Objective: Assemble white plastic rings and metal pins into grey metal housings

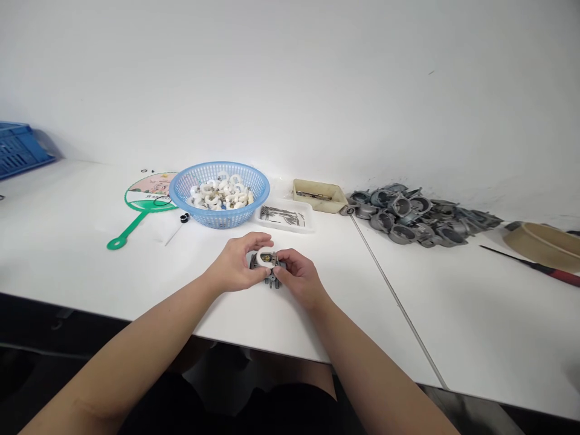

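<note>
A grey metal carburetor body point(272, 281) sits on the white table in front of me, with a C-shaped white plastic float point(261, 260) on its top. Some brass-coloured parts show inside the float's opening. My left hand point(242, 261) curls round the left side of the carburetor, its thumb at the near edge and its fingers over the far side. From the right, my right hand point(299, 275) pinches at the float's right end, thumb close to the left thumb. The fingertips partly hide where each hand touches.
Behind my hands stand a blue basket point(220, 220) of white floats, a clear tray point(306, 225) of thin pins and a yellowish bin point(338, 205). Right are piled carburetor bodies point(403, 208), a screwdriver point(544, 267) and a tan container point(539, 244). A green-handled fan point(131, 231) lies left.
</note>
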Demonstrator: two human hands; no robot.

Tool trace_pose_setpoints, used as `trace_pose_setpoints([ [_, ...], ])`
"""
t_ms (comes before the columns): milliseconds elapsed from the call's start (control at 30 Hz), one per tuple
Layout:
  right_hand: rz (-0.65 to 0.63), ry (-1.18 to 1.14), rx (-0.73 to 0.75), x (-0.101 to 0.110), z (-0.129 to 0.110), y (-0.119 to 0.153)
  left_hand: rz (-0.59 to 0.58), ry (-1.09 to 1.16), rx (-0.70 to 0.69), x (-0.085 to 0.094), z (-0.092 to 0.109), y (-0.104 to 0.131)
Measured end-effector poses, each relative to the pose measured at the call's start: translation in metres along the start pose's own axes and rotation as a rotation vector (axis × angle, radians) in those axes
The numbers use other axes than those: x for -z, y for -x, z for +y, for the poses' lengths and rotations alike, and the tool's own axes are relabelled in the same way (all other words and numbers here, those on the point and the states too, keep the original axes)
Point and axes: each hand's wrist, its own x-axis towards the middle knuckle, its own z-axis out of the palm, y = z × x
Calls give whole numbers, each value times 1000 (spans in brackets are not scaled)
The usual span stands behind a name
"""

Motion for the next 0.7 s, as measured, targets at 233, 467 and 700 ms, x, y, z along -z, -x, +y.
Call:
trace_pose_setpoints([
  [233, -12, -30, -4, 1, 1, 1, 20, 0, 26, -1, -3, 1],
  [467, -23, -64, -1, 3, 1, 0, 39, -159, 2, 2, 2, 0],
  [700, -16, -67, -7, 4, 4, -1, 13, -271, -104, 4, 8, -2],
])
